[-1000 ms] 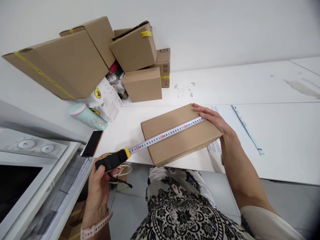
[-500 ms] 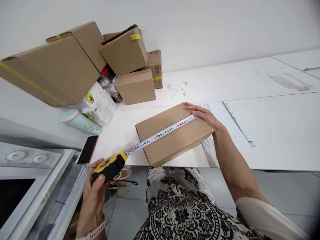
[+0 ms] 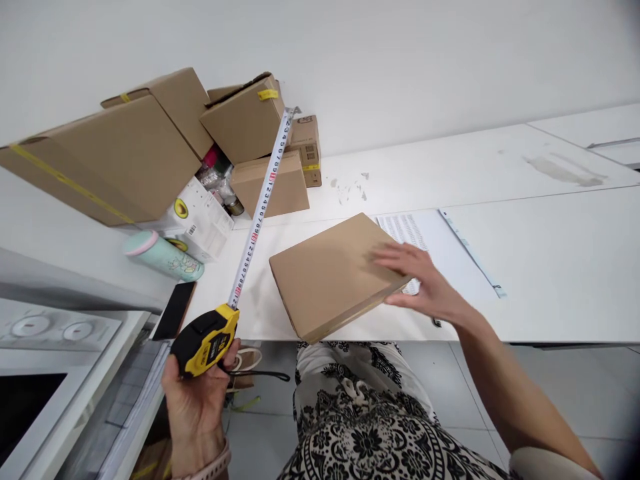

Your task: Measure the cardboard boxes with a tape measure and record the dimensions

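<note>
My left hand (image 3: pixel 203 383) is closed around a yellow and black tape measure (image 3: pixel 207 340), held low at the front left of the table. Its white blade (image 3: pixel 257 223) sticks out up and away, free of the box, with the metal hook at the far end. A plain brown cardboard box (image 3: pixel 335 273) lies near the table's front edge. Over its right end is my right hand (image 3: pixel 417 277), fingers stretched across the top and thumb by the near side. Whether those fingertips press on the cardboard I cannot tell. A black wrist strap (image 3: pixel 265 375) dangles from the tape measure.
Several cardboard boxes (image 3: pixel 105 157) are stacked at the back left. By them are a white avocado-print box (image 3: pixel 203 223) and a mint bottle (image 3: pixel 165 253). Printed paper (image 3: pixel 407 230) and a pale blue strip (image 3: pixel 470 250) lie right of the box. A white appliance (image 3: pixel 50 333) stands left.
The tape blade has come off the box top and swung up and to the left. My left hand has turned the tape measure. My right hand has shifted nearer along the box's right end.
</note>
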`<action>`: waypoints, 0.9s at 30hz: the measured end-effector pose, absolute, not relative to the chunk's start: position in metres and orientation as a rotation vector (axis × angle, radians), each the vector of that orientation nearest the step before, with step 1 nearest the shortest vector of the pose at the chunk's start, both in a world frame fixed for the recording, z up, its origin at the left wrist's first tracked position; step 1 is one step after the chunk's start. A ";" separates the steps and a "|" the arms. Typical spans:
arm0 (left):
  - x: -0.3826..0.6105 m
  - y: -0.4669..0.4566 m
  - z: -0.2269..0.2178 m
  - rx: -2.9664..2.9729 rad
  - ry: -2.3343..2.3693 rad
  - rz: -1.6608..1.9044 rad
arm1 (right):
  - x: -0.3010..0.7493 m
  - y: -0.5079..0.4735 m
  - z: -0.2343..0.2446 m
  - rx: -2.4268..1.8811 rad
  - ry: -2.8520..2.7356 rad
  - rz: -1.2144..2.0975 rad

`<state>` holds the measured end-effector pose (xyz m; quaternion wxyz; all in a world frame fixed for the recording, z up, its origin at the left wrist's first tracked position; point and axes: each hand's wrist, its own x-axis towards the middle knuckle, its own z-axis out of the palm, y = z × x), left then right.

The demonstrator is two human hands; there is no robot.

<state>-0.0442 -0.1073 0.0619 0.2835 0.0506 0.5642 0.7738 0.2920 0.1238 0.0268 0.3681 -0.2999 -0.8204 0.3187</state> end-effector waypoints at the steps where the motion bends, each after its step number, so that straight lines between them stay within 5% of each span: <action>1: -0.042 -0.107 0.063 0.153 1.509 2.079 | 0.288 0.117 0.024 -0.803 -2.183 0.725; 9: -0.012 -0.092 0.072 0.185 1.551 2.154 | 0.189 0.074 0.005 -1.011 -2.077 0.260; 14: 0.000 -0.104 0.062 0.185 1.612 2.133 | 0.174 0.087 0.038 -0.703 -2.122 0.569; 27: 0.019 -0.142 0.039 -0.131 1.569 1.847 | 0.174 0.244 0.056 -0.832 -1.889 1.041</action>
